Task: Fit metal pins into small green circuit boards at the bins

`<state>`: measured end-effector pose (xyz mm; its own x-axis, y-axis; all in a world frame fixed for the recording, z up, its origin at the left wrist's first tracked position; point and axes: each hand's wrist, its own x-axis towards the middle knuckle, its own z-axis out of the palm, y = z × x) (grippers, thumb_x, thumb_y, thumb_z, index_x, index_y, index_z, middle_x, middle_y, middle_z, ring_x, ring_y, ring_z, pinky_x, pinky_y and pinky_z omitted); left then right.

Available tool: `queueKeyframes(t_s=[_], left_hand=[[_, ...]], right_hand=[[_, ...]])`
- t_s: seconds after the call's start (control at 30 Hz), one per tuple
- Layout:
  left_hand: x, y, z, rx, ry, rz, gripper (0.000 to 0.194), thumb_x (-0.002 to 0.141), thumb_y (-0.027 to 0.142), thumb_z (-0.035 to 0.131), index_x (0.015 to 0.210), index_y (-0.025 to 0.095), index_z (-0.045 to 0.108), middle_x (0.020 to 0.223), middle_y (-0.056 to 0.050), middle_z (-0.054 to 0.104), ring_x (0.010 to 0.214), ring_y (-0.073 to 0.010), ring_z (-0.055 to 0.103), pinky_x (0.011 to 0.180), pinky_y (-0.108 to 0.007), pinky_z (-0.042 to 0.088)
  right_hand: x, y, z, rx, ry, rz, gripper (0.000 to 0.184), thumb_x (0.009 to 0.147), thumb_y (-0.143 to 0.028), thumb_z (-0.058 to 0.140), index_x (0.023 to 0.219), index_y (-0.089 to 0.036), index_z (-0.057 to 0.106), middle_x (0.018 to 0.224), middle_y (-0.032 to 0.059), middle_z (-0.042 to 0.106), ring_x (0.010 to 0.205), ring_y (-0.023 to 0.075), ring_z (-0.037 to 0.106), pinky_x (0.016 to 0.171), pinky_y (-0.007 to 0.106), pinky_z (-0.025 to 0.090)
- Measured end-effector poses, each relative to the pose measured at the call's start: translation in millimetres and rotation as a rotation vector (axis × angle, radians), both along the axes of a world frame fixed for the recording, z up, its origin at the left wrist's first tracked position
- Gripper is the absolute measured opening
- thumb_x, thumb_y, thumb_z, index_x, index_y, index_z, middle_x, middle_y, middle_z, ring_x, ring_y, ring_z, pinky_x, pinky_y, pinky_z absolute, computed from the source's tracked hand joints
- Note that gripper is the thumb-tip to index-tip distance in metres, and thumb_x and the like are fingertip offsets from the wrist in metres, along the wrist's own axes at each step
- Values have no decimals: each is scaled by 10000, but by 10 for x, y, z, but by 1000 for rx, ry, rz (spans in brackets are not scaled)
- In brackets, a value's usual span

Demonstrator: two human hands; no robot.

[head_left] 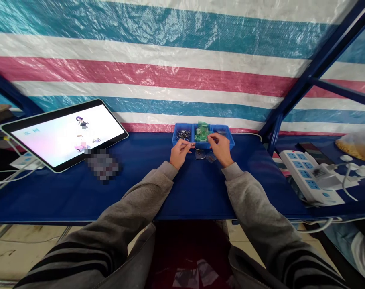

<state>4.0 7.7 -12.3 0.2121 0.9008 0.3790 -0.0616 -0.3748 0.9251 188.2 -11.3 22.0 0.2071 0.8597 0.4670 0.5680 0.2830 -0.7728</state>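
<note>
Pinching small piece (193,145): left hand (178,154) | right hand (221,149): near green packets (202,132), cannot tell if holding

gap: tablet (62,132) to left hand (178,155) — open | ahead: blue bins (232,139) | far right — power strip (307,175)

The left hand (178,154) holds a piece (193,145) too small to identify.

Grey sleeves (140,196) on this one, crossed by black stripes (76,259) higher up, snug cuffs (169,170) below, the jacket (142,251) open over dark red cloth (190,245).
</note>
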Motion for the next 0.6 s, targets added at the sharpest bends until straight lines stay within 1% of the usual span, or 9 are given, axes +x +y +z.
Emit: queueKeyframes(t_s=[0.1, 0.2, 0.27, 0.33, 0.43, 0.5, 0.6], left_hand=[[2, -30, 0, 31, 66, -38, 323, 903, 491, 558, 899, 176, 488, 924, -92, 723, 863, -204, 713, 655, -286, 580], [-9, -45, 8, 108, 180, -34, 307, 945, 478, 489, 988, 176, 518, 848, -54, 693, 783, -166, 690, 622, -248, 556], [-23, -48, 24, 199, 284, -9, 324, 974, 456, 435, 1082, 176, 559, 823, -38, 665, 738, -146, 656, 622, -237, 533], [-37, -50, 46, 321, 389, 23, 365, 997, 433, 388, 1141, 180, 607, 837, -43, 645, 733, -144, 625, 677, -256, 520], [-49, -52, 68, 457, 480, 46, 408, 1006, 428, 371, 1139, 184, 669, 852, -56, 623, 748, -155, 598, 743, -282, 501], [-48, -49, 69, 467, 476, 50, 398, 993, 439, 412, 1135, 183, 682, 833, -52, 624, 734, -154, 590, 736, -279, 496], [-41, -43, 54, 385, 392, 68, 365, 953, 448, 504, 1120, 173, 677, 788, -35, 645, 679, -142, 587, 694, -261, 492]], right_hand=[[-15, -4, -22, 35, -26, -33, 234, 855, -303, 505, 801, -165, 686, 762, 58, 704, 637, 183, 615, 666, 307, 468], [-32, -66, -102, 70, -110, -14, 231, 861, -294, 497, 808, -171, 685, 791, 64, 705, 624, 175, 598, 656, 306, 466], [-37, -100, -143, 92, -140, -6, 234, 869, -296, 492, 810, -174, 683, 798, 68, 706, 623, 176, 596, 653, 309, 469], [-43, -118, -161, 115, -138, 2, 240, 880, -301, 488, 815, -175, 682, 811, 73, 709, 640, 181, 607, 666, 313, 479], [-61, -131, -156, 130, -124, 23, 242, 891, -313, 491, 826, -178, 682, 829, 77, 713, 652, 182, 614, 668, 311, 490], [-75, -144, -144, 132, -125, 45, 247, 900, -320, 491, 827, -183, 683, 828, 73, 712, 644, 177, 609, 656, 307, 490], [-89, -169, -127, 139, -138, 122, 238, 908, -331, 505, 852, -188, 687, 850, 68, 710, 623, 164, 591, 638, 300, 489]])
